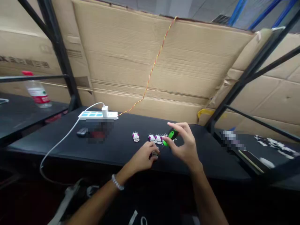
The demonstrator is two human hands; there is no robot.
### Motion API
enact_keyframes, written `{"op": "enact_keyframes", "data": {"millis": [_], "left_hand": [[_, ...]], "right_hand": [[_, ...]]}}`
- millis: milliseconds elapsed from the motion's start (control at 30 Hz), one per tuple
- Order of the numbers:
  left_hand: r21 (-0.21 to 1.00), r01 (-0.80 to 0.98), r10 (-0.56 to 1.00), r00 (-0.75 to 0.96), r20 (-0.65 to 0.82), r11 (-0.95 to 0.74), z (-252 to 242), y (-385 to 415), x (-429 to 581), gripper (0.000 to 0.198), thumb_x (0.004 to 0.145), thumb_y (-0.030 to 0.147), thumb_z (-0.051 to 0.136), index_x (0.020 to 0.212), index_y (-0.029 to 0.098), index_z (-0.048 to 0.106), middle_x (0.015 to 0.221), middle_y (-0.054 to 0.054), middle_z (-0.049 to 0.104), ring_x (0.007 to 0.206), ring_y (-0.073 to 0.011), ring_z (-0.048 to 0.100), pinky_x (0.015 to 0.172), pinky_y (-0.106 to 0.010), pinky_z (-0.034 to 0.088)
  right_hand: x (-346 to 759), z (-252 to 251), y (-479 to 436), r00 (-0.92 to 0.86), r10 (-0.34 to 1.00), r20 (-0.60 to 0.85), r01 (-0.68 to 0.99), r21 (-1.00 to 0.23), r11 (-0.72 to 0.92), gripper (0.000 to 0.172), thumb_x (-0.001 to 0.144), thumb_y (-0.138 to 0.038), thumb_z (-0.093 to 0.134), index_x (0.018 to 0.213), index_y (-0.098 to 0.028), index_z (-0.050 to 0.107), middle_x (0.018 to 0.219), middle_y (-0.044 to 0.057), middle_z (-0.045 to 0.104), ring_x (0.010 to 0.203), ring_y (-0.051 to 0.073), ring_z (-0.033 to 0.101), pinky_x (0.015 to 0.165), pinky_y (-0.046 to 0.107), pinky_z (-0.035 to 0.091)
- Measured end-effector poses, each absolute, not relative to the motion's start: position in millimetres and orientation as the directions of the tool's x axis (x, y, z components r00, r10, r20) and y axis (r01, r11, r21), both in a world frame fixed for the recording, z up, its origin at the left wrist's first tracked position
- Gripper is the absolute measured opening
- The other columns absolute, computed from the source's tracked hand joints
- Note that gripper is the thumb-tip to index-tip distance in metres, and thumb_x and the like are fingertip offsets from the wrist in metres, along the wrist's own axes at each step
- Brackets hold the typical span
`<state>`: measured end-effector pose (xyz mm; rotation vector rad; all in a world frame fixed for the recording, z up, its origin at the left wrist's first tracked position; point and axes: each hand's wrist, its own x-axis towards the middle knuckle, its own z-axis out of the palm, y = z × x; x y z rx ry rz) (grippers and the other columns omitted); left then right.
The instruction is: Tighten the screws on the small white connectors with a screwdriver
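My right hand grips a green and black screwdriver by its handle, with the shaft slanting down to the left. The fingers of my left hand are closed around a small white part near the table's front edge. The screwdriver's tip is close to that part; whether it touches cannot be made out. Just behind my hands lie several similar white and purple parts with thin prongs, among them one part and its neighbour. Another white and purple part lies apart to the left.
A white power strip with a plugged-in charger lies at the back left; its white cable runs off the front edge. A twisted red-yellow wire hangs down the cardboard wall. Black metal posts flank the black table.
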<state>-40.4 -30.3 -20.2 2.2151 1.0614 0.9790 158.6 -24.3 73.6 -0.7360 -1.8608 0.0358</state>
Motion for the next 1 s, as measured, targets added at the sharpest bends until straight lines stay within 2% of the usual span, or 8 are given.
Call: {"op": "enact_keyframes", "data": {"millis": [133, 267, 333, 467, 533, 667, 833, 1000], "left_hand": [[0.684, 0.446, 0.806, 0.445, 0.391, -0.578, -20.5, -30.3, -39.9, 0.017, 0.088, 0.007, 0.067, 0.097, 0.021, 0.072, 0.111, -0.007, 0.070, 0.114, -0.0263, 0.061, 0.106, -0.042, 0.051], [0.684, 0.443, 0.805, 0.440, 0.398, -0.580, -20.9, -30.1, -39.3, 0.017, 0.088, 0.007, 0.068, 0.096, 0.021, 0.071, 0.113, -0.007, 0.070, 0.116, -0.0266, 0.060, 0.108, -0.042, 0.050], [0.687, 0.442, 0.807, 0.439, 0.395, -0.577, -20.4, -30.2, -39.2, 0.017, 0.088, 0.006, 0.068, 0.095, 0.021, 0.071, 0.111, -0.007, 0.069, 0.116, -0.0266, 0.060, 0.108, -0.041, 0.050], [0.693, 0.447, 0.814, 0.435, 0.384, -0.566, -19.7, -30.5, -39.4, 0.018, 0.086, 0.006, 0.069, 0.095, 0.021, 0.072, 0.111, -0.007, 0.070, 0.115, -0.0268, 0.060, 0.108, -0.041, 0.050], [0.691, 0.446, 0.812, 0.439, 0.385, -0.569, -19.6, -30.6, -39.3, 0.019, 0.086, 0.006, 0.068, 0.095, 0.021, 0.072, 0.110, -0.007, 0.070, 0.114, -0.0268, 0.061, 0.106, -0.040, 0.050], [0.691, 0.446, 0.812, 0.440, 0.385, -0.569, -19.7, -30.6, -38.9, 0.017, 0.087, 0.007, 0.068, 0.095, 0.022, 0.072, 0.111, -0.008, 0.070, 0.116, -0.0276, 0.060, 0.106, -0.041, 0.050], [0.684, 0.444, 0.805, 0.443, 0.394, -0.579, -21.5, -29.9, -39.1, 0.018, 0.088, 0.006, 0.067, 0.096, 0.021, 0.072, 0.112, -0.007, 0.069, 0.115, -0.0269, 0.060, 0.106, -0.041, 0.051], [0.684, 0.447, 0.807, 0.439, 0.394, -0.577, -22.5, -29.4, -39.0, 0.016, 0.088, 0.007, 0.069, 0.096, 0.021, 0.071, 0.112, -0.007, 0.069, 0.115, -0.0265, 0.060, 0.107, -0.041, 0.050]], "right_hand": [[159.9, 74.9, -26.1, -0.352, 0.571, 0.742, 0.301, -0.488, 0.820, 0.049, 0.106, -0.029, 0.055, 0.155, -0.028, 0.052, 0.135, 0.013, 0.069, 0.114, 0.026, 0.072, 0.100, 0.046, 0.061], [157.8, 78.1, -25.3, -0.232, 0.471, 0.851, 0.461, -0.330, 0.824, 0.036, 0.091, -0.033, 0.081, 0.126, -0.027, 0.074, 0.094, 0.006, 0.072, 0.077, 0.021, 0.068, 0.074, 0.036, 0.062], [155.8, 77.4, -25.1, -0.215, 0.444, 0.870, 0.519, -0.283, 0.807, 0.034, 0.091, -0.033, 0.081, 0.124, -0.026, 0.075, 0.091, 0.005, 0.068, 0.074, 0.020, 0.064, 0.070, 0.036, 0.061], [153.2, 68.2, -22.6, -0.270, 0.567, 0.778, 0.348, -0.470, 0.811, 0.045, 0.104, -0.027, 0.059, 0.149, -0.028, 0.058, 0.127, 0.012, 0.070, 0.098, 0.024, 0.073, 0.091, 0.044, 0.063], [152.9, 63.7, -20.1, -0.238, 0.604, 0.761, 0.257, -0.550, 0.795, 0.041, 0.104, -0.028, 0.059, 0.146, -0.028, 0.061, 0.128, 0.011, 0.070, 0.100, 0.024, 0.074, 0.090, 0.042, 0.063], [155.0, 63.1, -17.8, -0.138, 0.531, 0.836, 0.422, -0.435, 0.795, 0.035, 0.090, -0.035, 0.083, 0.123, -0.027, 0.075, 0.103, 0.007, 0.068, 0.089, 0.023, 0.068, 0.081, 0.038, 0.062], [159.0, 69.4, -23.1, -0.292, 0.581, 0.759, 0.293, -0.508, 0.810, 0.045, 0.104, -0.030, 0.059, 0.149, -0.030, 0.059, 0.134, 0.011, 0.066, 0.108, 0.025, 0.072, 0.097, 0.044, 0.060], [160.7, 73.8, -25.7, -0.175, 0.483, 0.858, 0.500, -0.345, 0.795, 0.035, 0.089, -0.031, 0.083, 0.123, -0.026, 0.077, 0.091, 0.004, 0.066, 0.075, 0.019, 0.064, 0.071, 0.035, 0.059]]}}
